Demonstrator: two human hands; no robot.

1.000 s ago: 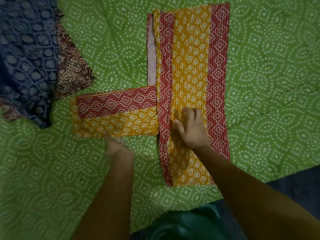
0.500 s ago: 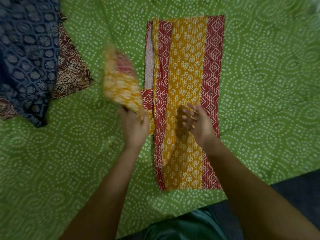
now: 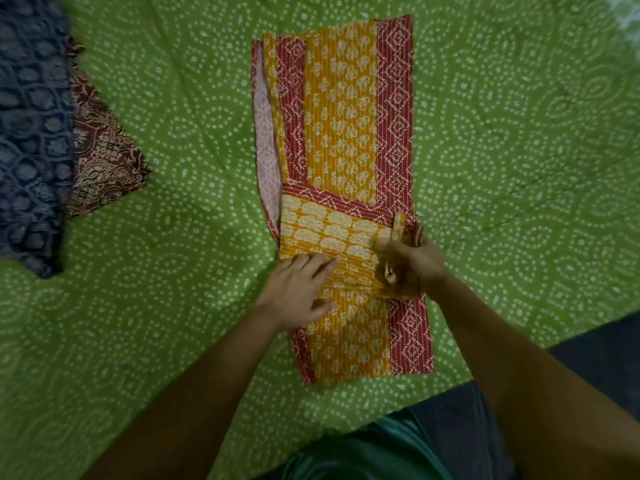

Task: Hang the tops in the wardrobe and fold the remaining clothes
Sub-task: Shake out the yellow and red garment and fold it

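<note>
A single head-worn camera looks steeply down from above onto a green bedspread (image 3: 519, 150), close enough that both forearms fill the lower frame. Its wide lens bends the edges (corners blur), and no second view exists.

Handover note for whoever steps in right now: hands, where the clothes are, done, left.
Left hand: flat, pressing on the sleeve folded across the yellow and red top.
Right hand: fingers curled round the sleeve's cuff end at the top's right edge.
The top lies lengthwise on the green bedspread, already narrowed into a long strip. A blue garment and a maroon printed one sit in a heap at the far left, untouched.
Done: sides and sleeve folded in.
Left: finish this top, then deal with the heap. No wardrobe in view.
</note>
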